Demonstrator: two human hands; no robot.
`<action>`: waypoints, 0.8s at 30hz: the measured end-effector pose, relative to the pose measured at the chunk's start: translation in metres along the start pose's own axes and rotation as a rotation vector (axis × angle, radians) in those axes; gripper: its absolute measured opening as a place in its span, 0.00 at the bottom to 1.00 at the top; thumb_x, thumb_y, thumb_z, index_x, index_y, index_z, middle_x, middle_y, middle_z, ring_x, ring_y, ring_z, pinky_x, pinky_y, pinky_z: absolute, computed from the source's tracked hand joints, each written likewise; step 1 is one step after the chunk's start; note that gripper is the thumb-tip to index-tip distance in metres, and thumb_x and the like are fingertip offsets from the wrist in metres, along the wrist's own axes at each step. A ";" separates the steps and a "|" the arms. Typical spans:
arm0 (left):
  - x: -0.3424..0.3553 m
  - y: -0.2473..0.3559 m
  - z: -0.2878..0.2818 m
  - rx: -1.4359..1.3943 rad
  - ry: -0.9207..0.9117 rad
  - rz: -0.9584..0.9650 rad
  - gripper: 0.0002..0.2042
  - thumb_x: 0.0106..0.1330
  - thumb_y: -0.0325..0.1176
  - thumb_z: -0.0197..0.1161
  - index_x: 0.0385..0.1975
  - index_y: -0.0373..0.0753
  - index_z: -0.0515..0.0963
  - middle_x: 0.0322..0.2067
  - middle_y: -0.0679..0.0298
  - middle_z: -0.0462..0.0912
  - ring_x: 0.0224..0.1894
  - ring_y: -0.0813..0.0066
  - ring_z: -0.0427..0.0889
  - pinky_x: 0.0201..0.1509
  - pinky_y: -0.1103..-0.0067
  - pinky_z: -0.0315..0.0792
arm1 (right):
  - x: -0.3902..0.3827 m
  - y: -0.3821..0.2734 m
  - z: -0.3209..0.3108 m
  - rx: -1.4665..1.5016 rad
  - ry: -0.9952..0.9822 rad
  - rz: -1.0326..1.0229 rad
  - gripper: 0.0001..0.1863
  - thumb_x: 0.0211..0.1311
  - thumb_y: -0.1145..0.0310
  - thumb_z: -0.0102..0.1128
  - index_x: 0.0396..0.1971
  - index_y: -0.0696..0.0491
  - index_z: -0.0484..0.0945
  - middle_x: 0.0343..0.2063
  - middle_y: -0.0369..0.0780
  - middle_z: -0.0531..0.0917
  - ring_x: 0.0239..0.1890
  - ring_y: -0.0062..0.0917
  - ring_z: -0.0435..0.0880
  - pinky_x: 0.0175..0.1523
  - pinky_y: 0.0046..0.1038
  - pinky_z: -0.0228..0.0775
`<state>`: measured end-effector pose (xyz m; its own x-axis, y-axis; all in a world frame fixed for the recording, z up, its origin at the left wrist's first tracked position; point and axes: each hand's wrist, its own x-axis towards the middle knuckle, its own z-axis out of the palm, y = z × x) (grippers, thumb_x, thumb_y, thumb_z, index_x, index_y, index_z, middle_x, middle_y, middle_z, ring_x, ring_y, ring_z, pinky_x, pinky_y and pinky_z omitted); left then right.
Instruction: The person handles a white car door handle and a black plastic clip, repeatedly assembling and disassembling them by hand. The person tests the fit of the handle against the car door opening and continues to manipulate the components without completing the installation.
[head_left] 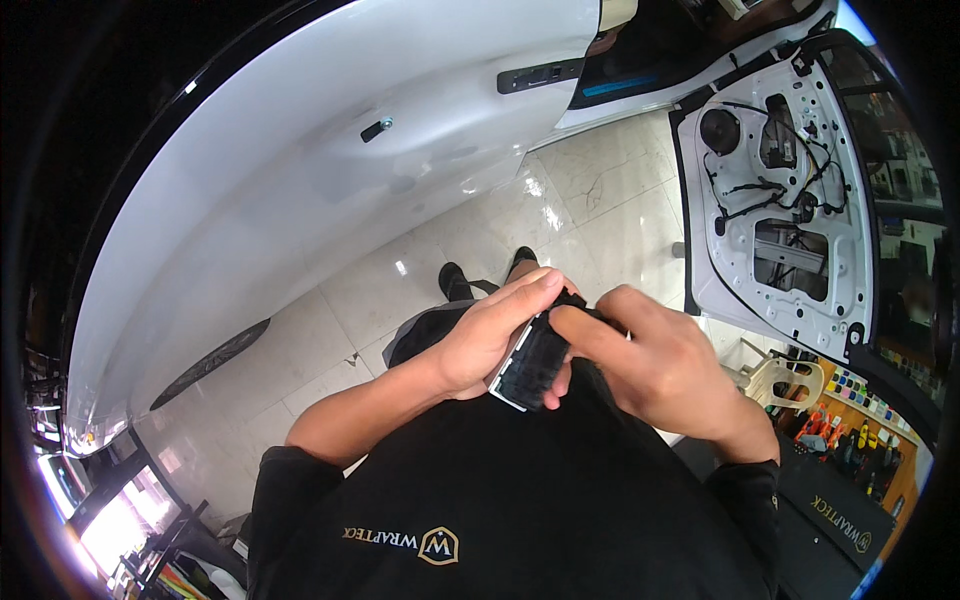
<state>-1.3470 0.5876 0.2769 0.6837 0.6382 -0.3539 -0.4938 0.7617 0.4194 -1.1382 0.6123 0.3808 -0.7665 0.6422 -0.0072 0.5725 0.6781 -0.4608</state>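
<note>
In front of my chest I hold a small black rectangular piece [533, 366] with a thin white or silver strip along one long edge; its exact kind I cannot make out. My left hand [487, 338] wraps it from the left, thumb along the upper side and some fingertips showing beneath. From the right, my right hand [655, 362] is curled, with its index finger pressed on the far end of the piece. A black bit [570, 299] sticks out at that end, partly covered by the fingers.
A white car body panel [300, 150] spans the far left, with a dark recess [538, 77]. At right hangs an open car door [735, 240], inner trim off and wiring bare. Beyond are a beige plastic chair [785, 382] and hand tools [865, 437]. Pale tiles [370, 310] lie below.
</note>
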 end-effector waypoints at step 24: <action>0.015 -0.002 -0.003 -0.089 0.054 0.393 0.24 0.87 0.55 0.40 0.55 0.39 0.72 0.40 0.58 0.82 0.41 0.72 0.82 0.50 0.73 0.78 | 0.024 -0.010 0.055 0.087 0.495 -0.147 0.22 0.49 0.58 0.87 0.35 0.56 0.85 0.20 0.35 0.74 0.17 0.27 0.76 0.23 0.28 0.67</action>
<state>-1.3372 0.5956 0.2680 0.4053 0.8859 -0.2257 -0.7583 0.4637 0.4583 -1.1784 0.6009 0.3361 -0.5956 0.6485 0.4740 0.4265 0.7554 -0.4975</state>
